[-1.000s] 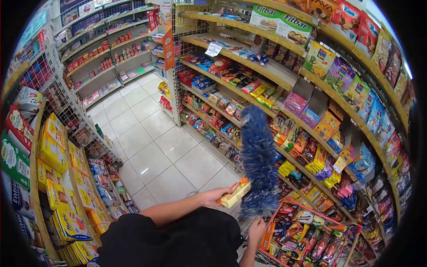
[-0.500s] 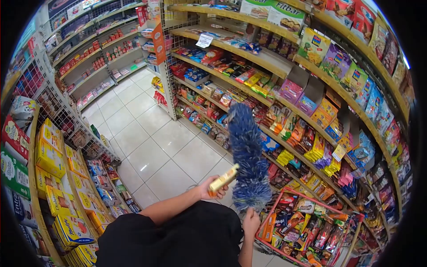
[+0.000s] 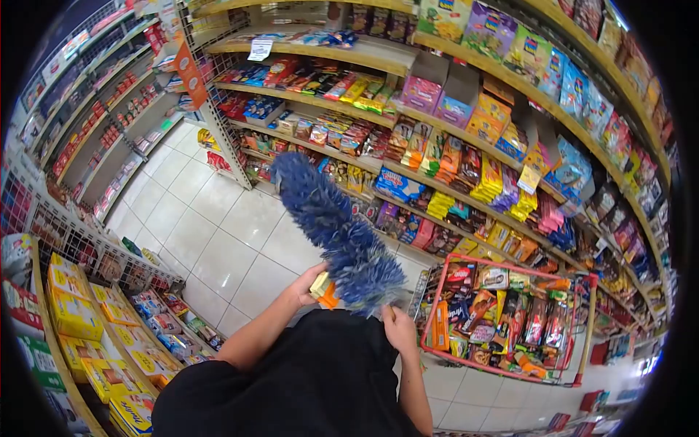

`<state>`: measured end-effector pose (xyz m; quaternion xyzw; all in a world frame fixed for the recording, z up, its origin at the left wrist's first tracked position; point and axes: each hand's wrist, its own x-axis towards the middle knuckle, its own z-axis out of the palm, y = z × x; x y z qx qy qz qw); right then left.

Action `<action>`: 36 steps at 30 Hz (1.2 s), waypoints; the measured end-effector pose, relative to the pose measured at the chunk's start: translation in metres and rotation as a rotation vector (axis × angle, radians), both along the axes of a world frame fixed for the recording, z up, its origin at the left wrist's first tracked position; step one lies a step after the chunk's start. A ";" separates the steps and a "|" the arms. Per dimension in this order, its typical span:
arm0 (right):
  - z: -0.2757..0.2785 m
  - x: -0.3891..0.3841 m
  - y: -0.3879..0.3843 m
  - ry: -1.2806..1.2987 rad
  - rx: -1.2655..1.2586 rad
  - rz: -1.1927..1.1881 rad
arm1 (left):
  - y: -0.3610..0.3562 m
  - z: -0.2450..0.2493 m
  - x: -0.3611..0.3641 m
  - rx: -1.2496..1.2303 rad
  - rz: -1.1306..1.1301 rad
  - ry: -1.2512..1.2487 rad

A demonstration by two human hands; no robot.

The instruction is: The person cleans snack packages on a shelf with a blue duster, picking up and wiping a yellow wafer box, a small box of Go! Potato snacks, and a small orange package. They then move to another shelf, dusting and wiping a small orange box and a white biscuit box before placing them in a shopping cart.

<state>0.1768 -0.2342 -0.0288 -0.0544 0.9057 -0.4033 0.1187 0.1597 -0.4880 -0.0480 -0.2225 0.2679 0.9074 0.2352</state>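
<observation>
In the head view my right hand (image 3: 398,329) grips the handle end of a fluffy blue duster (image 3: 331,226). The duster slants up and to the left, over the tiled floor and toward the lower shelves. My left hand (image 3: 306,285) is closed around a small pale-yellow and orange packet (image 3: 322,290), close beside the duster's lower part. Part of the packet and some of the left fingers are hidden behind the bristles. To the right of my right hand stands a red-framed shopping cart (image 3: 435,288) filled with several wrapped snacks.
Shelves of snack bars and wafers (image 3: 415,175) curve along the front and right. On the left, a lower shelf holds yellow boxes (image 3: 76,320). A wire-mesh rack (image 3: 76,226) stands behind it. Pale floor tiles (image 3: 226,240) run between them.
The duster has tilted to the left, and its lower part now overlaps the packet. My left hand has moved slightly left and up. The view has turned right, showing more of the cart.
</observation>
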 end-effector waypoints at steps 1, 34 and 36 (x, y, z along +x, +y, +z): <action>0.002 -0.001 -0.003 -0.025 0.000 -0.035 | -0.003 -0.003 0.004 -0.040 -0.057 0.033; -0.003 -0.027 -0.015 -0.180 -0.181 -0.187 | -0.016 0.026 -0.007 -0.343 -0.146 0.099; -0.010 -0.019 -0.011 -0.159 -0.195 -0.137 | -0.015 0.017 -0.007 -0.731 -0.162 0.207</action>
